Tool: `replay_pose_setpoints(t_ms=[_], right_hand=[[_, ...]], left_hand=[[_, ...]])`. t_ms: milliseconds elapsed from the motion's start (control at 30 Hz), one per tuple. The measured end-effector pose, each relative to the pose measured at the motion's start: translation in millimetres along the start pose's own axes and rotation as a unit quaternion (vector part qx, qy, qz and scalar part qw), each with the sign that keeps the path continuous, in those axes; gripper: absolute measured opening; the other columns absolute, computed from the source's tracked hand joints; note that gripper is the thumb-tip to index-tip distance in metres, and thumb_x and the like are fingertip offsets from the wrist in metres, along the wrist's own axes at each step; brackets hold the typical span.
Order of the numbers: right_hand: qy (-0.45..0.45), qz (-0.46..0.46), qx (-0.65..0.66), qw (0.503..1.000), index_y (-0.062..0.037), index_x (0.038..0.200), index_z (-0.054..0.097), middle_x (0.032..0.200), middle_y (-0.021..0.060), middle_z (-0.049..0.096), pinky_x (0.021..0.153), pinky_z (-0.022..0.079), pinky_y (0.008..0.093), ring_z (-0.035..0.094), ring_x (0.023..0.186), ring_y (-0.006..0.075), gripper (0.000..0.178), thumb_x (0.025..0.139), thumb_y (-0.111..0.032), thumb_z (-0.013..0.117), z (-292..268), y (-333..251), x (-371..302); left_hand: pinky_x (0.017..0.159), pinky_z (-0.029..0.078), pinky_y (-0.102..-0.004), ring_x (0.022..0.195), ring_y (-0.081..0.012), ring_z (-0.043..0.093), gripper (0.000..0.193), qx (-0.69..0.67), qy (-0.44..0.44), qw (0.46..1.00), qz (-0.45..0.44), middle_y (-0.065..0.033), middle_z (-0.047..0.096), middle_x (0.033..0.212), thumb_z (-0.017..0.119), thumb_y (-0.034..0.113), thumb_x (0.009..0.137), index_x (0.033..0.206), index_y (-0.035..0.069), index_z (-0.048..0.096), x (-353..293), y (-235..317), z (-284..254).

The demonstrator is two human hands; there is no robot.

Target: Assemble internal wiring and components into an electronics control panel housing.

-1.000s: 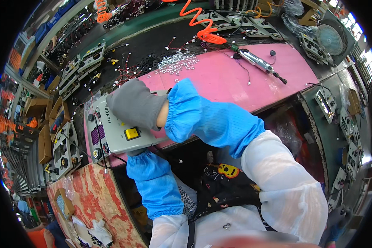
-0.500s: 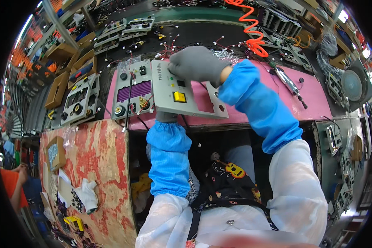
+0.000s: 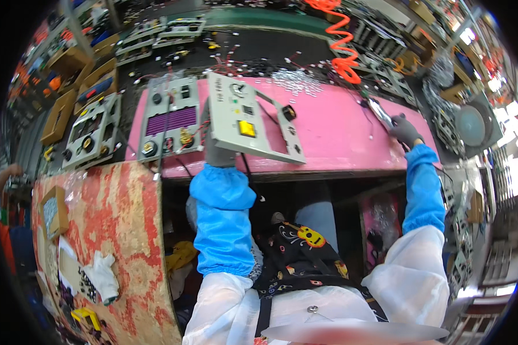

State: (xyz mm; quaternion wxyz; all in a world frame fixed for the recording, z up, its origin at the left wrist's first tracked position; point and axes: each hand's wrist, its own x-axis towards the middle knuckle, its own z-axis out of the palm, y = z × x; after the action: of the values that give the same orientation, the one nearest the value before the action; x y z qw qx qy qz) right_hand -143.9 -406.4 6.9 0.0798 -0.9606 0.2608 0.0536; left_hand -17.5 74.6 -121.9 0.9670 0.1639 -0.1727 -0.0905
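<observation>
My left hand [image 3: 220, 155], in a grey glove, is behind a light grey metal front panel [image 3: 227, 129] and holds it tilted up over the pink work surface [image 3: 339, 132]. Its fingers are mostly hidden by the panel. The panel carries a yellow switch [image 3: 247, 128], a round dial at the top, a black knob [image 3: 289, 112] and a large rectangular opening. On the right, my gloved right hand [image 3: 406, 131] closes round a silver power screwdriver [image 3: 379, 111] lying on the pink surface. Left of the held panel stands another panel with a purple grille [image 3: 171, 122].
Small silver screws [image 3: 296, 82] lie in a heap at the far edge. An orange coiled hose [image 3: 344, 52] hangs above. A further panel [image 3: 89, 138] and cardboard boxes [image 3: 57, 121] stand on the left. A worn red-and-tan board [image 3: 115, 201] fills the near left.
My right hand has left the panel's upper face and moved right to the screwdriver, uncovering the dial. My left hand still holds the panel.
</observation>
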Motion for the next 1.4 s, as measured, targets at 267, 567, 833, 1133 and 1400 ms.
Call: replay_pose_setpoints(t_ms=[267,567,833,1133,1400], right_hand=[[-0.046,0.115,0.129,0.984,-0.0034,0.104,0.062,0.085,0.0122,0.062,0.063,0.053,0.04,0.063,0.073,0.029,0.048,0.063,-0.027,0.067,-2,-15,14],[0.066,-0.045,0.604,0.793,-0.0015,0.089,0.06,0.072,0.0065,0.057,0.048,0.046,0.0236,0.059,0.061,0.0148,0.018,0.08,-0.016,0.065,-23,-63,-1],[-0.208,-0.326,0.861,0.33,0.0045,0.123,0.047,0.119,0.0198,0.056,0.069,0.048,0.0336,0.054,0.082,0.0202,0.045,0.085,-0.013,0.062,-52,-174,-10],[-0.116,-0.314,0.884,0.327,-0.0026,0.105,0.056,0.101,0.0163,0.063,0.084,0.049,0.0506,0.061,0.083,0.0262,0.022,0.084,-0.009,0.059,-46,-276,-33],[-0.071,-0.355,0.838,0.408,-0.0039,0.098,0.058,0.097,0.0148,0.065,0.078,0.053,0.0471,0.065,0.078,0.0261,0.019,0.081,-0.011,0.063,-46,-304,-48]], left_hand=[[0.076,0.057,-0.0391,0.09,-0.0269,0.064,0.047,0.0,0.006,0.999,-0.038,-0.0138,0.059,0.113,0.054,0.034,0.093,0.13,0.006,0.044,5,-5,-8],[0.076,0.057,-0.0388,0.09,-0.0269,0.064,0.049,-0.005,0.03,0.998,-0.061,-0.0138,0.059,0.113,0.054,0.034,0.093,0.13,0.005,0.043,-3,-4,-8],[0.075,0.056,-0.035,0.092,-0.0213,0.064,0.041,0.094,-0.036,0.994,0.037,-0.012,0.059,0.111,0.056,0.022,0.092,0.128,0.003,0.046,1,-5,2],[0.08,0.054,-0.0317,0.097,-0.0205,0.063,0.044,0.134,0.017,0.989,0.052,-0.0131,0.061,0.111,0.054,-0.003,0.08,0.124,-0.001,0.051,-7,15,71],[0.082,0.056,-0.0326,0.097,-0.0207,0.064,0.043,0.103,0.034,0.993,0.045,-0.0154,0.063,0.111,0.067,-0.006,0.077,0.119,-0.002,0.056,7,19,91]])
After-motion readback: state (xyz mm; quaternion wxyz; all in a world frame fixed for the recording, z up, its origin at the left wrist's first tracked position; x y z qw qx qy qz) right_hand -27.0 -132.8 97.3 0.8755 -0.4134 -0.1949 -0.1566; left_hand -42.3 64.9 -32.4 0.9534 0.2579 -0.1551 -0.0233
